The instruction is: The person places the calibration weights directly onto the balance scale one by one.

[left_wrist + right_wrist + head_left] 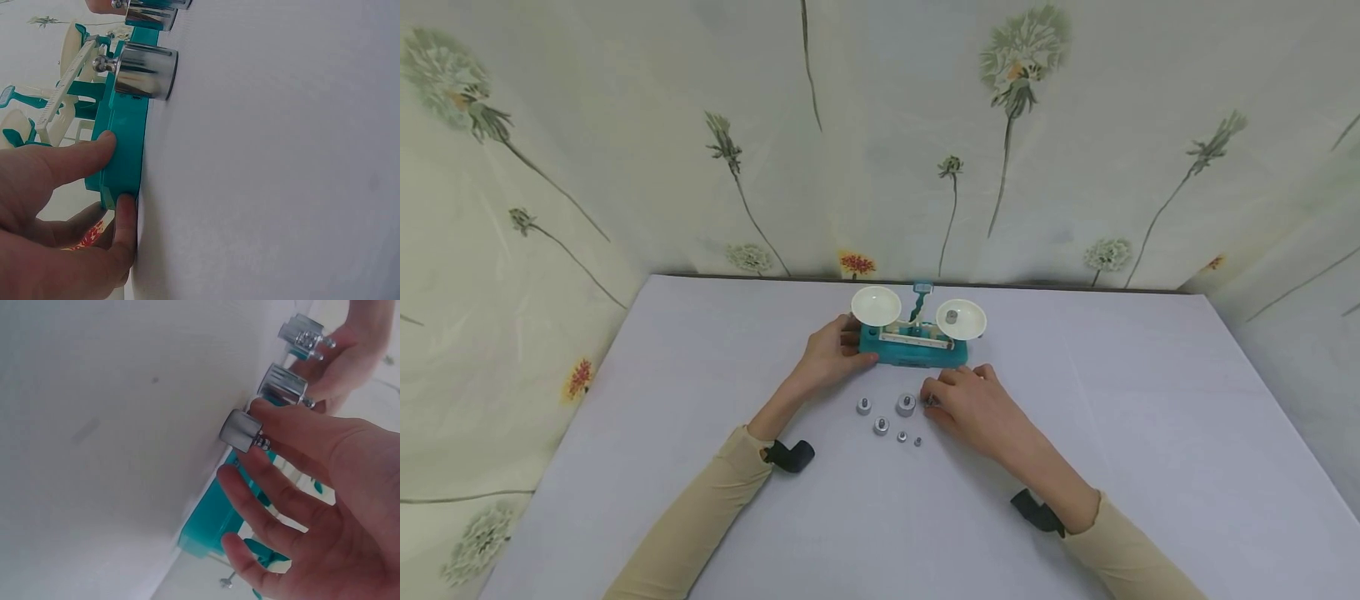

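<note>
A teal balance scale (917, 348) with two white pans stands at the far middle of the white table (700, 467). A small metal weight (952, 317) lies in its right pan (970, 327); the left pan (876, 306) holds nothing. My left hand (857, 346) grips the left end of the scale's base (125, 156), thumb and a finger on either side. My right hand (934, 398) pinches the knob of a small metal weight (242, 431) that stands on the table just in front of the scale. Several more metal weights (906, 405) stand between my hands.
The loose weights differ in size, from a large one (145, 70) down to a tiny one (917, 442). A floral cloth wall (880, 150) closes off the table's far edge and both sides. Black straps (792, 455) sit on both wrists.
</note>
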The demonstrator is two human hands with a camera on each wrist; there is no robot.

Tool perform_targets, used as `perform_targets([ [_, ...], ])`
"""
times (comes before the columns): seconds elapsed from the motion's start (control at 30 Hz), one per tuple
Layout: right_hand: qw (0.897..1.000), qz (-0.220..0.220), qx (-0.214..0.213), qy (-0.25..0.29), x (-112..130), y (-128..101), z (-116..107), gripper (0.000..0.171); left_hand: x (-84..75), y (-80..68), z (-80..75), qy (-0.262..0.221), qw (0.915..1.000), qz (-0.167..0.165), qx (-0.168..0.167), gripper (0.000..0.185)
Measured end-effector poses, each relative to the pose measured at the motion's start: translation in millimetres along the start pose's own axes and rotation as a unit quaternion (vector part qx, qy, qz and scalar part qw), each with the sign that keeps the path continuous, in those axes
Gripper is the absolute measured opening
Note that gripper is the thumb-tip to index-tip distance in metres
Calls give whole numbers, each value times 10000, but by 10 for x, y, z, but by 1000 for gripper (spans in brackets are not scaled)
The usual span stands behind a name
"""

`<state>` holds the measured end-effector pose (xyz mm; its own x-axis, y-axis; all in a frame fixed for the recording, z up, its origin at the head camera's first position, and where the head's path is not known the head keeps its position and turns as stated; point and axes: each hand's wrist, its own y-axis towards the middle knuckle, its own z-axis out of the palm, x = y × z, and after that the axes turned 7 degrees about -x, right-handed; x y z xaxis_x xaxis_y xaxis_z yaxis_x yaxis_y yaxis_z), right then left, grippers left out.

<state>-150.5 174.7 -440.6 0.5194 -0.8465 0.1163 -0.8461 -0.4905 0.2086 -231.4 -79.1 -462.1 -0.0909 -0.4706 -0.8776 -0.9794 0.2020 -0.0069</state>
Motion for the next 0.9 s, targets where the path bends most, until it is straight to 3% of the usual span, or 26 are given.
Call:
perform_targets([
  [0.9,9996,-23,-276,-58,-6,-6,-147,19,-7,-7,-1,-61,10000,39,18,62],
])
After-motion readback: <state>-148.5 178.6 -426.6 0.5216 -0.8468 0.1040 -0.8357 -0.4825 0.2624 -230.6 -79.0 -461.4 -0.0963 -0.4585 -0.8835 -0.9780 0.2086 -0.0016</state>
